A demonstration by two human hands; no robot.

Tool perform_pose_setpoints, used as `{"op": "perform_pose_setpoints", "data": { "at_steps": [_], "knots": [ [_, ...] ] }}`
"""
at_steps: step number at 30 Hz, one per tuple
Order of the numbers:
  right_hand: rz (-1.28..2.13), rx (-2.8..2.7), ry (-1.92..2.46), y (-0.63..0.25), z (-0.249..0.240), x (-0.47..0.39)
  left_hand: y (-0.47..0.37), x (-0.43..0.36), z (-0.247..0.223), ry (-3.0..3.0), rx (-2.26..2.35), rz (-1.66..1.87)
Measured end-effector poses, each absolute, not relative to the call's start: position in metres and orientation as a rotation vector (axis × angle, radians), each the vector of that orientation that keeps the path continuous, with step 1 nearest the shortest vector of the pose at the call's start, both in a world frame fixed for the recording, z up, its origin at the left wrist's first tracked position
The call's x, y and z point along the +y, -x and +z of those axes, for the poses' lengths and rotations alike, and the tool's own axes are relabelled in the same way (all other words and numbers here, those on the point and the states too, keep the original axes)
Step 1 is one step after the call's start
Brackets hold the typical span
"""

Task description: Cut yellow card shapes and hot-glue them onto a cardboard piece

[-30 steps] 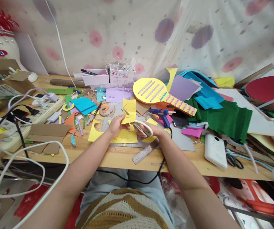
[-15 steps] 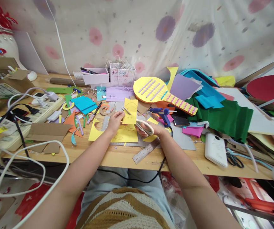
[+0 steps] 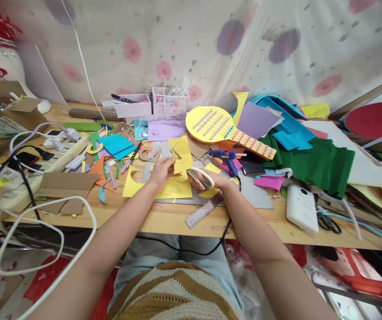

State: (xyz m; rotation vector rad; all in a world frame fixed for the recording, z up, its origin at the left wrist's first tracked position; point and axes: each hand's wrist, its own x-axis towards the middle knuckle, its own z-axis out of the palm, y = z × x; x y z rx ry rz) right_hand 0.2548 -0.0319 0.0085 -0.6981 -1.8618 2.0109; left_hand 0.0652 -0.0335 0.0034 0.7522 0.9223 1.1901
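Observation:
My left hand (image 3: 161, 172) pinches the lower left edge of a small yellow sheet (image 3: 185, 155) that has curved lines drawn on it. White-handled scissors (image 3: 204, 176) are in my right hand (image 3: 213, 179), with its fingers closed around the handles. A blade tip shows against the upper left part of the sheet; the rest of the blades is hidden behind the paper. Beneath my hands, a larger yellow sheet (image 3: 184, 190) with drawn curves and cut-outs lies on a grey mat (image 3: 251, 198).
A metal ruler (image 3: 200, 213) lies near the front edge. Behind are a blue glue gun (image 3: 227, 159), a yellow paper guitar (image 3: 211, 124) and white boxes (image 3: 169, 104). Paper scraps and cables spread left; green cloth (image 3: 320, 164) and a white power bank (image 3: 301, 209) are right.
The small yellow sheet has tilted, its top moving slightly left. My left hand has shifted slightly down and left on its edge, while my right hand keeps hold of the scissors.

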Motion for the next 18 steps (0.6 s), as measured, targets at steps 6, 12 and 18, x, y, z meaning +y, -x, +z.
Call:
{"op": "perform_pose_setpoints", "data": {
  "at_steps": [6, 12, 18],
  "knots": [
    [2.058, -1.844, 0.713, -0.258, 0.006, -0.030, -0.066, -0.033, 0.000, -0.912, 0.970, 1.167],
    [2.095, -1.834, 0.682, -0.259, 0.006, -0.029, -0.061, -0.027, -0.012, -1.298, 1.155, 1.319],
    [1.996, -1.930, 0.660, -0.260, 0.006, -0.029, -0.060, -0.026, -0.015, -1.377, 1.115, 1.347]
  ]
}}
